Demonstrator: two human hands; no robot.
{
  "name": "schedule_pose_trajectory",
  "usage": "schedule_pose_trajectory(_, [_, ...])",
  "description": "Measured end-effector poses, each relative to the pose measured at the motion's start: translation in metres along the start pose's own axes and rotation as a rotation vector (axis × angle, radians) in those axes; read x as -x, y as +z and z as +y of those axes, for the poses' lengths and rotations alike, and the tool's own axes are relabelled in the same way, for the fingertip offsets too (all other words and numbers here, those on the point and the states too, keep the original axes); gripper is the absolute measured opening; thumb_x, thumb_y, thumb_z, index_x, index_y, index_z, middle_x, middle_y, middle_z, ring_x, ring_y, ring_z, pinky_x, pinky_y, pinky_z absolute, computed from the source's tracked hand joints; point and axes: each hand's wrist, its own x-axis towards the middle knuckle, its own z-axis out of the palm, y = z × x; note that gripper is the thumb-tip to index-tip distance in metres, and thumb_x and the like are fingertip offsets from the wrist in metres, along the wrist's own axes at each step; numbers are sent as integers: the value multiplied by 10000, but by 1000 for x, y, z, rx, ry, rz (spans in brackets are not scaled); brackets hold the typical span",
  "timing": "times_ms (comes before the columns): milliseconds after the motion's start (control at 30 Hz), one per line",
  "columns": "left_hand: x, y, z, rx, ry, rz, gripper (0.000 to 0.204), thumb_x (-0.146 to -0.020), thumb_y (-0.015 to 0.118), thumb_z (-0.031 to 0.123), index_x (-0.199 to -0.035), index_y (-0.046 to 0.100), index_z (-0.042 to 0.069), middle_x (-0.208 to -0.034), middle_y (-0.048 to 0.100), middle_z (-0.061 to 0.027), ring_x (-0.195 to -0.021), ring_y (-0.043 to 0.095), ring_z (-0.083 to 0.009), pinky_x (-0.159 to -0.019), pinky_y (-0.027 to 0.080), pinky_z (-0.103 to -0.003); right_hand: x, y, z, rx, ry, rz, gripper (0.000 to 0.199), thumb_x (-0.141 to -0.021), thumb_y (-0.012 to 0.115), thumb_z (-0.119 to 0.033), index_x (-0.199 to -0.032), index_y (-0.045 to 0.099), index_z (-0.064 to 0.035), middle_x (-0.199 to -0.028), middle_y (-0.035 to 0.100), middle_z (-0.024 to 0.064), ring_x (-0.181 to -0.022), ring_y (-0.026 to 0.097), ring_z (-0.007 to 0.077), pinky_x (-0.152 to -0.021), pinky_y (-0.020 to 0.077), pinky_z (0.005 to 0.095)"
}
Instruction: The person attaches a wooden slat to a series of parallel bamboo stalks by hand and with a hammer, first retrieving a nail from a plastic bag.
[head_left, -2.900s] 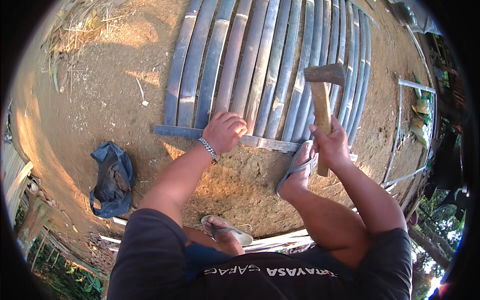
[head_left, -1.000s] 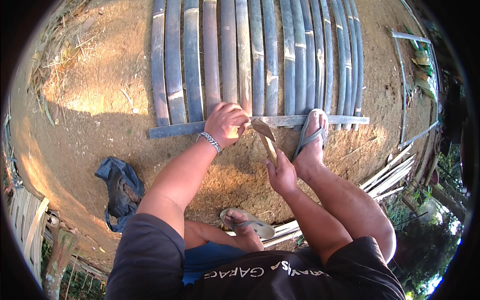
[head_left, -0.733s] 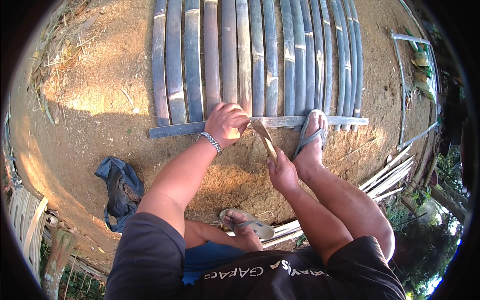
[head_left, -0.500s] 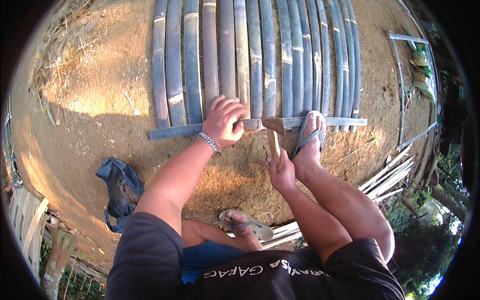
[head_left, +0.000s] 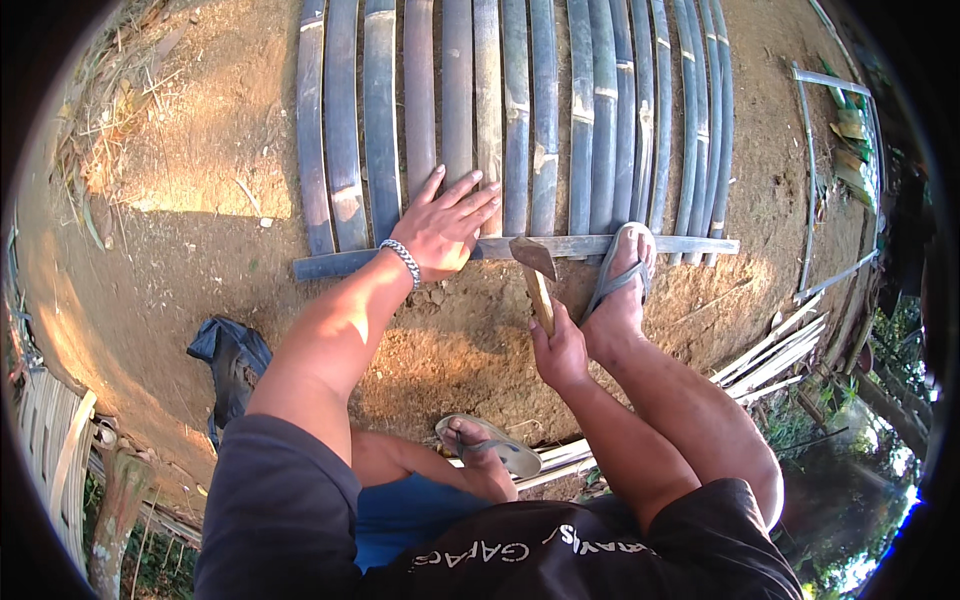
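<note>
A panel of split bamboo slats (head_left: 560, 110) lies on the dirt ahead of me, crossed near its lower end by a flat bamboo strip (head_left: 660, 244). My left hand (head_left: 445, 225), with a metal bracelet on the wrist, lies flat with fingers spread on the slats and the strip. My right hand (head_left: 558, 350) grips the wooden handle of a hammer (head_left: 535, 270), whose head rests low, just at the strip. My right foot in a flip-flop (head_left: 620, 270) presses on the strip to the right of the hammer.
A dark blue bag (head_left: 232, 365) lies on the dirt at lower left. My left foot in a sandal (head_left: 490, 448) is tucked under me. Loose bamboo strips (head_left: 790, 345) lie at right, and a thin frame of poles (head_left: 820, 180) stands beyond the panel.
The hammer, raised high earlier, has come down to the cross strip. My left hand, which was pinching at the strip, has opened and now lies flat on the slats.
</note>
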Motion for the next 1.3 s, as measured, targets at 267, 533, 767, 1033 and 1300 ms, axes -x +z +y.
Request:
schedule_pose_trajectory(267, [3,6,-5,3,-4,14,603,-961,529,290,-1543,434,160,-1661,306,44,-1551,204,-191,-1273,68,-556,8,-6,-21,-1,-240,51,417,-941,656,-151,-1308,533,5,-1040,671,297,-926,660,489,-790,539,527])
schedule_pose_trajectory(533, [3,9,-5,-8,2,10,643,-932,548,285,-1551,427,164,-1663,309,48,-1550,219,-194,-1270,67,-568,1,-7,-14,-68,-289,173,389,-936,660,-138,-1293,563,-15,-1031,683,262,-935,662,480,-773,543,507])
schedule_pose_trajectory(767, [0,2,-1,3,8,27,620,-911,563,220,-1521,473,150,-1653,332,36,-1542,241,-196,-1271,81,-566,0,-1,0,72,-104,27,357,-942,648,-126,-1273,558,-26,-1034,687,252,-923,669,477,-768,544,516])
schedule_pose_trajectory(1033, [1,12,-6,46,3,86,583,-934,520,242,-1507,490,140,-1640,356,31,-1532,266,-204,-1266,109,-572,-14,9,2,136,-49,-108,245,-916,660,-100,-1139,572,-46,-911,682,216,-820,654,484,-730,539,515])
schedule_pose_trajectory(1300, [1,2,-1,13,12,20,598,-953,518,241,-1539,440,149,-1654,326,34,-1545,231,-193,-1274,65,-564,-16,3,-9,126,-12,-119,204,-935,651,-144,-1085,604,-13,-849,679,274,-817,653,498,-712,521,550])
